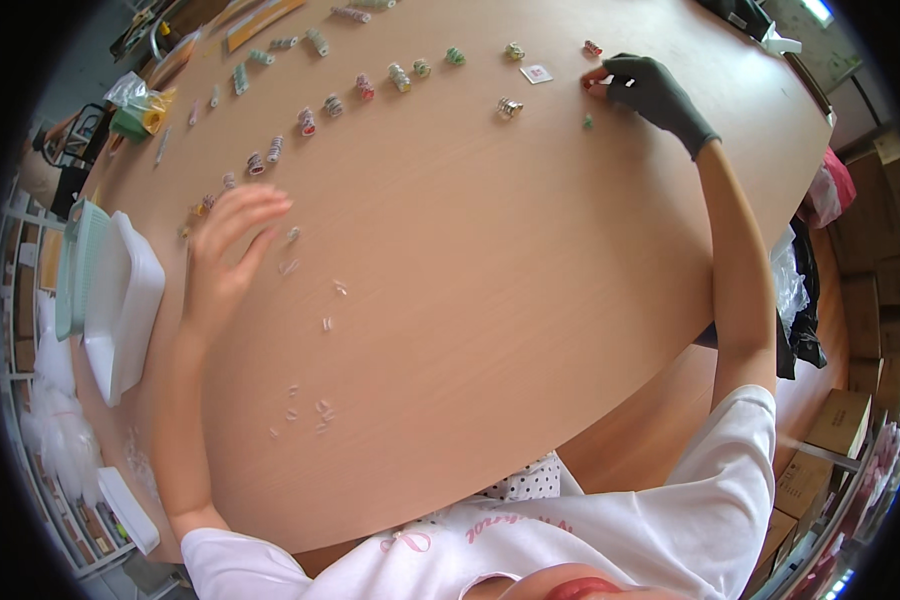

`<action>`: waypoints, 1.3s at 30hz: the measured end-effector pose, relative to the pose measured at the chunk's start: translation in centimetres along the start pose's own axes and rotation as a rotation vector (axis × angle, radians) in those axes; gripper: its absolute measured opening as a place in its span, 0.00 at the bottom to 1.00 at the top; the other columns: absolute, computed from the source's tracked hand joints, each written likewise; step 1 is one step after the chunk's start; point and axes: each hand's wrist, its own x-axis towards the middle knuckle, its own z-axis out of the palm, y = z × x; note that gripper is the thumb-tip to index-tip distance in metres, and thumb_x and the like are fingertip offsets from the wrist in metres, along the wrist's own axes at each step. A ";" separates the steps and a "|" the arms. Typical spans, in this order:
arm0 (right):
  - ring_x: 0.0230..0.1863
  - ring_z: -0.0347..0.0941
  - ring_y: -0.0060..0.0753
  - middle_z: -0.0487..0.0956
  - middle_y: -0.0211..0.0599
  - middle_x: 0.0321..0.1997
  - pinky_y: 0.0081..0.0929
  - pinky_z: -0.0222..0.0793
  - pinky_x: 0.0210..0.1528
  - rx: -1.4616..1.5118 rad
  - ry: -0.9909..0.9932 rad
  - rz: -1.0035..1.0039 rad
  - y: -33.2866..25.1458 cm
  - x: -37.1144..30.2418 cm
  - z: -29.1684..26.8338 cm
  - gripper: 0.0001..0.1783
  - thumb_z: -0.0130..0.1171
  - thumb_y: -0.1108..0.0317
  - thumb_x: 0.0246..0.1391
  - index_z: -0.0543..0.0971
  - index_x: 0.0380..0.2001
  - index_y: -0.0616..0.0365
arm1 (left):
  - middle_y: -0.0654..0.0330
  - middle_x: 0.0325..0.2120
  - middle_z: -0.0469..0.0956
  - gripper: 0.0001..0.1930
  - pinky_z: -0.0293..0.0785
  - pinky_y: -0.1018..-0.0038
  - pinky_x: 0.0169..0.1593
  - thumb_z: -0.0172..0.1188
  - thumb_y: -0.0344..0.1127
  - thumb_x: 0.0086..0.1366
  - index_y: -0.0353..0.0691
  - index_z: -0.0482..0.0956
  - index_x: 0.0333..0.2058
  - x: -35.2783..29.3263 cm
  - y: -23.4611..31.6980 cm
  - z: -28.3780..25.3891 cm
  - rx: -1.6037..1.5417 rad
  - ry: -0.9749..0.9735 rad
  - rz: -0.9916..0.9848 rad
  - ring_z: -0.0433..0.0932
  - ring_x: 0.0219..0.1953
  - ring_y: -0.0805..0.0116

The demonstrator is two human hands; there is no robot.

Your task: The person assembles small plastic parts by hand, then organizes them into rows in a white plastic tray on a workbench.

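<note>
My left hand is bare and lies flat on the wooden table, fingers spread, holding nothing. Small clear plastic bits lie scattered just beside and below it. My right hand wears a dark grey glove and reaches far across the table. Its fingertips pinch a small pink piece against the tabletop. A small white square tag lies just left of that hand, and a silver coiled roll sits further left.
A curved row of several small striped rolls in pink, green and white runs across the far table. White and pale green trays stand at the left edge. Cardboard boxes and dark bags stand on the floor at right.
</note>
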 end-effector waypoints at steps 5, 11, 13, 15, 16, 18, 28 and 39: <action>0.34 0.75 0.24 0.83 0.30 0.32 0.24 0.70 0.42 -0.012 0.011 0.074 2.2 1.0 -0.2 0.11 0.61 0.64 0.51 0.85 0.36 0.53 | 0.58 0.44 0.80 0.14 0.69 0.68 0.58 0.60 0.17 0.56 0.35 0.82 0.41 -5.5 1.2 -2.1 -0.006 0.019 -0.198 0.75 0.54 0.60; 0.35 0.77 0.21 0.84 0.30 0.33 0.22 0.71 0.44 0.032 0.224 0.102 5.1 2.1 -0.2 0.12 0.60 0.65 0.52 0.84 0.39 0.54 | 0.56 0.45 0.80 0.13 0.68 0.69 0.59 0.58 0.16 0.58 0.33 0.82 0.42 -10.5 1.0 -2.9 -0.075 0.070 -0.384 0.75 0.54 0.60; 0.36 0.77 0.21 0.84 0.30 0.34 0.22 0.71 0.44 0.076 0.230 0.130 4.8 2.3 0.3 0.12 0.61 0.65 0.53 0.83 0.40 0.54 | 0.56 0.45 0.80 0.12 0.68 0.69 0.59 0.57 0.17 0.59 0.33 0.82 0.42 -11.6 1.0 -3.1 -0.119 0.107 -0.460 0.75 0.54 0.61; 0.36 0.77 0.21 0.84 0.30 0.35 0.22 0.72 0.44 0.123 0.236 0.157 4.5 2.8 1.0 0.13 0.62 0.65 0.53 0.83 0.42 0.55 | 0.56 0.45 0.80 0.12 0.68 0.69 0.59 0.58 0.17 0.59 0.33 0.82 0.42 -12.1 0.9 -3.1 -0.128 0.120 -0.480 0.75 0.54 0.61; 0.36 0.77 0.21 0.84 0.31 0.36 0.21 0.72 0.44 0.114 0.266 0.120 4.6 3.0 1.4 0.14 0.64 0.64 0.53 0.82 0.43 0.56 | 0.55 0.45 0.80 0.12 0.68 0.69 0.58 0.58 0.18 0.60 0.32 0.82 0.41 -12.1 0.8 -3.1 -0.141 0.130 -0.490 0.76 0.53 0.60; 0.36 0.77 0.19 0.84 0.30 0.38 0.20 0.72 0.44 0.095 0.329 -0.001 6.8 3.5 1.3 0.15 0.65 0.64 0.54 0.81 0.44 0.56 | 0.56 0.45 0.80 0.11 0.69 0.70 0.57 0.58 0.18 0.60 0.32 0.82 0.41 -11.8 0.1 -2.2 -0.131 0.119 -0.418 0.76 0.52 0.61; 0.38 0.76 0.26 0.81 0.32 0.40 0.25 0.70 0.42 -0.162 0.011 -0.268 -14.3 0.1 4.5 0.14 0.63 0.68 0.54 0.79 0.45 0.57 | 0.63 0.39 0.80 0.12 0.72 0.77 0.45 0.64 0.26 0.60 0.36 0.82 0.43 -5.9 -0.9 0.3 -0.242 0.122 -0.307 0.74 0.39 0.75; 0.44 0.78 0.38 0.80 0.34 0.44 0.39 0.71 0.51 -0.286 -0.041 -0.097 -7.2 -0.2 3.5 0.18 0.63 0.61 0.56 0.78 0.49 0.51 | 0.65 0.28 0.79 0.06 0.68 0.81 0.31 0.64 0.31 0.62 0.35 0.82 0.34 1.1 -1.5 4.5 -0.301 0.039 -0.265 0.71 0.27 0.80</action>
